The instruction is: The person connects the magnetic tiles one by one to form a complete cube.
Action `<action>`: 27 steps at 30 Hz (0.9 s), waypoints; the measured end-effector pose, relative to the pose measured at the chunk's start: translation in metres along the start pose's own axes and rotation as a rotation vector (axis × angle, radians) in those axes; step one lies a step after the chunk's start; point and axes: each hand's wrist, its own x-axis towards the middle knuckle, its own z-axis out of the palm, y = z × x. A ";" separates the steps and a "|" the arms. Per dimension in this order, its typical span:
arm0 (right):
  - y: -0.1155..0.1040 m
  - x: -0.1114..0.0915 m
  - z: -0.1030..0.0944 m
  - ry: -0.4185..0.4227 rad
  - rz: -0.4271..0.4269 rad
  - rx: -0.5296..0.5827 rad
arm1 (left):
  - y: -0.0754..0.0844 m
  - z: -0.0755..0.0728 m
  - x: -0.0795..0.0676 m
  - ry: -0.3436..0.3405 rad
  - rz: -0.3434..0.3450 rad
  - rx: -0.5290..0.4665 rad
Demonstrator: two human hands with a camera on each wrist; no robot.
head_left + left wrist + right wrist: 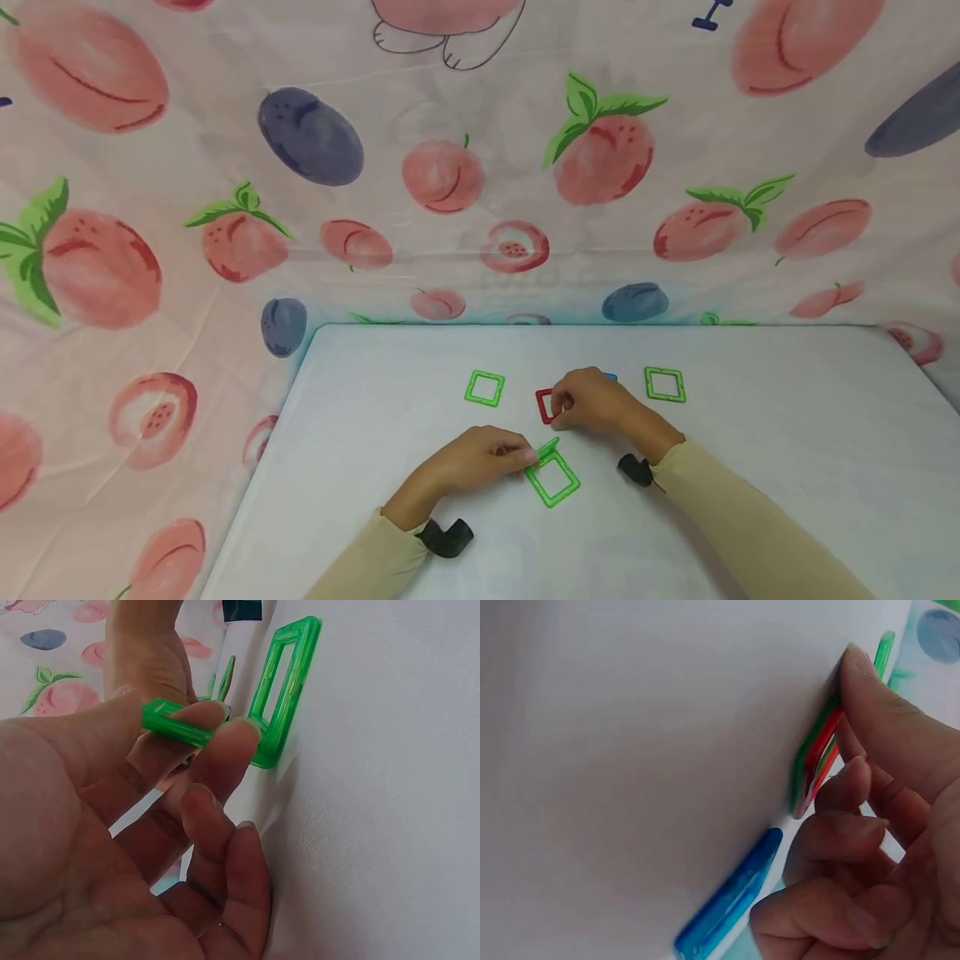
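Thumb and fingers of my left hand [480,458] pinch a green square-frame magnetic tile [176,725], tilted up from the table. It meets the edge of a second green tile [566,494], which lies flat in front of me. My right hand [596,404] reaches farther out and pinches a red square-frame tile [542,407] at its right part, the thumb on the near side. Green shows along the red tile's edge in the right wrist view; whether that is another tile I cannot tell. The hand mostly hides a blue tile [612,377] behind it.
One green square tile [469,385] lies flat to the left of the red one, another green tile [648,383] to the right of the blue one. The white table [375,375] ends at a fruit-print cloth [450,250] behind and at the left.
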 end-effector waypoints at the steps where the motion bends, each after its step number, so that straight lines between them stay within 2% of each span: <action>1: -0.001 -0.001 0.000 -0.003 0.007 -0.026 | 0.001 0.000 0.000 -0.003 0.000 -0.002; 5: -0.005 -0.007 -0.001 -0.024 0.036 -0.111 | 0.003 0.000 0.001 -0.015 -0.005 0.001; 9: -0.006 -0.015 0.001 -0.013 0.038 -0.119 | 0.005 0.000 0.001 -0.020 -0.015 0.013; 13: -0.004 -0.023 0.000 0.015 0.014 -0.079 | 0.005 0.000 0.000 -0.021 -0.022 0.018; 22: 0.000 -0.033 -0.010 0.005 -0.072 0.150 | 0.007 -0.002 0.001 -0.024 -0.021 0.010; 27: 0.003 -0.040 -0.013 -0.037 -0.043 0.210 | 0.006 -0.002 0.002 -0.027 -0.020 0.002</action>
